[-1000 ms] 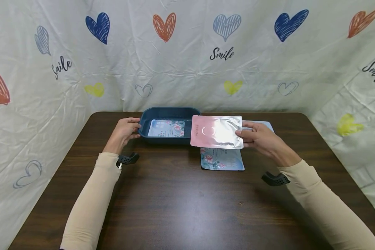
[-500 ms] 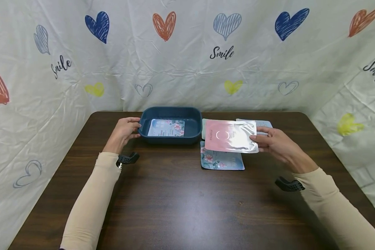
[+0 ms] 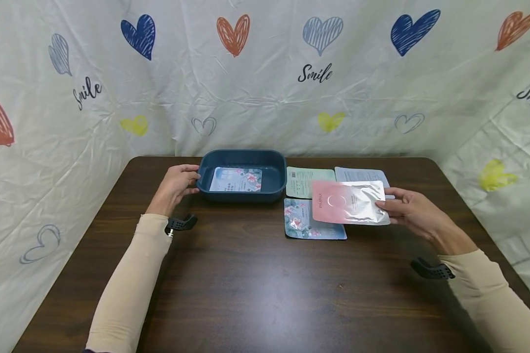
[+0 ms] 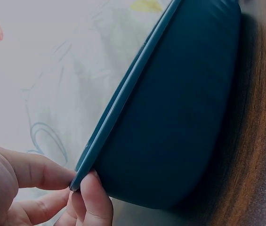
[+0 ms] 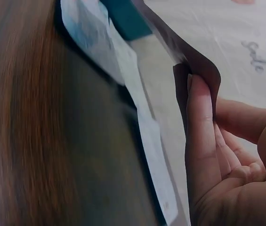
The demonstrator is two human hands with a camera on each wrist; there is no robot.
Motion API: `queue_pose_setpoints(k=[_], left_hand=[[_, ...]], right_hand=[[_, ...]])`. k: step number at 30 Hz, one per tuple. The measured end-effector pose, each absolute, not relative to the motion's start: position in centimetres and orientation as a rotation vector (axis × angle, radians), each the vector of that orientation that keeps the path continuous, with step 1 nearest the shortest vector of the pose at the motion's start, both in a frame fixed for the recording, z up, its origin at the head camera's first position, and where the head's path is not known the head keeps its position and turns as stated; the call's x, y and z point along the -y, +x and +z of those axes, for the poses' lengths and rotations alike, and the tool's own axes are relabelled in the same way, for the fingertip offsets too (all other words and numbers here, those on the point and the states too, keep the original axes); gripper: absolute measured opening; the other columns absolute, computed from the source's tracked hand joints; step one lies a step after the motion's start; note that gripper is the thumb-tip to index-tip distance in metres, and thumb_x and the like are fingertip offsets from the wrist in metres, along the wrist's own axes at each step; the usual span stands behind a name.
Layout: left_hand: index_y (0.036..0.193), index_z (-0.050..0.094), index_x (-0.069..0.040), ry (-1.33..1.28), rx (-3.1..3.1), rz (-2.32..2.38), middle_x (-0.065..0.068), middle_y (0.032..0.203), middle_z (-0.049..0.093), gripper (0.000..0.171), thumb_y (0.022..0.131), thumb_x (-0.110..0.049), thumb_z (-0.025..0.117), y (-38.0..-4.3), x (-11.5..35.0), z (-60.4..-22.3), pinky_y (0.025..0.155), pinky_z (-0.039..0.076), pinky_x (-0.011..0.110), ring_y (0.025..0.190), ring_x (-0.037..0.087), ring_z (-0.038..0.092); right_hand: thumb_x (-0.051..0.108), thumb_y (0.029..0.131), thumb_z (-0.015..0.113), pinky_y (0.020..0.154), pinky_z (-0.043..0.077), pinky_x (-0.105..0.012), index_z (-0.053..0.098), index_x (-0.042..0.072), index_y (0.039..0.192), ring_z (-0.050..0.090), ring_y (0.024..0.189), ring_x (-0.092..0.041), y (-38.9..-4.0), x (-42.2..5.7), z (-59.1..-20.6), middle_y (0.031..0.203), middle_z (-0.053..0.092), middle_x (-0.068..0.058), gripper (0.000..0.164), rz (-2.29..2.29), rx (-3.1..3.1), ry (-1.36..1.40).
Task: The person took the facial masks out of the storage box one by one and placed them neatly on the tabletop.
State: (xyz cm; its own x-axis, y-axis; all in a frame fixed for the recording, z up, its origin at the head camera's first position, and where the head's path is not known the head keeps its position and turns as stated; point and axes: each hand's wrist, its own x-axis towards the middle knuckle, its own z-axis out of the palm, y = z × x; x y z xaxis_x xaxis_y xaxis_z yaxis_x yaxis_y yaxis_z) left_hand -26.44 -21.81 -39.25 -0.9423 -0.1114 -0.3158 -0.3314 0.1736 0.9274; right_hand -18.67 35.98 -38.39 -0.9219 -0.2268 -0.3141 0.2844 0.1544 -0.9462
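My left hand (image 3: 175, 189) pinches the left rim of a dark blue plastic basin (image 3: 242, 197); the left wrist view shows thumb and fingers on either side of that rim (image 4: 118, 101). Inside the basin lies a pale blue floral sachet (image 3: 235, 180). At its right end, a pink and silver sheet-mask sachet (image 3: 351, 202) is pinched between thumb and fingers of my right hand (image 3: 417, 215). This sachet hangs above the others and partly covers them. In the right wrist view its dark edge (image 5: 203, 70) sits between the fingers.
On the dark wooden table (image 3: 247, 284), right of the basin, lie a green sachet (image 3: 302, 182), a light blue sachet (image 3: 362, 175) and a blue floral sachet (image 3: 298, 220). A white cloth with hearts (image 3: 265, 98) hangs behind the table.
My right hand has carried the pink and silver sachet rightward and toward me, away from the basin, uncovering the basin's right end and the green sachet. The left hand has stayed on the rim.
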Motion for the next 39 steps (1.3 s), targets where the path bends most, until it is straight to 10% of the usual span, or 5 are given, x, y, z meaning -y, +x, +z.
queue_pose_setpoints(k=[28,33,39], left_hand=[[0.147,0.051,-0.005,-0.424,-2.265,1.873,0.021,0.141,0.052,0.044,0.104,-0.008,0.053,-26.3,21.8,-39.3,0.073,0.059,0.023,0.112,0.031,0.056],[0.147,0.051,-0.005,-0.423,-2.265,1.875,0.02,0.141,0.052,0.044,0.104,-0.009,0.054,-26.3,21.8,-39.3,0.074,0.059,0.023,0.113,0.032,0.056],[0.146,0.052,-0.006,-0.427,-2.263,1.881,0.02,0.14,0.053,0.043,0.103,-0.009,0.054,-26.4,21.8,-39.4,0.073,0.059,0.023,0.113,0.032,0.056]], right_hand=[[0.009,0.103,0.058,0.068,0.059,-0.028,0.066,0.037,0.103,0.07,0.08,-0.009,-17.0,-43.4,-40.3,0.094,0.072,0.009,0.029,-1.652,-2.151,0.161],[0.015,0.102,0.062,0.07,0.059,-0.027,0.058,0.026,0.118,0.067,0.081,-0.006,-17.2,-43.2,-40.8,0.094,0.069,0.016,0.019,-1.526,-2.261,0.156],[0.022,0.103,0.062,0.072,0.06,-0.027,0.041,-0.006,0.147,0.066,0.084,-0.002,-17.4,-42.9,-40.3,0.095,0.068,0.018,0.057,-1.401,-2.344,0.113]])
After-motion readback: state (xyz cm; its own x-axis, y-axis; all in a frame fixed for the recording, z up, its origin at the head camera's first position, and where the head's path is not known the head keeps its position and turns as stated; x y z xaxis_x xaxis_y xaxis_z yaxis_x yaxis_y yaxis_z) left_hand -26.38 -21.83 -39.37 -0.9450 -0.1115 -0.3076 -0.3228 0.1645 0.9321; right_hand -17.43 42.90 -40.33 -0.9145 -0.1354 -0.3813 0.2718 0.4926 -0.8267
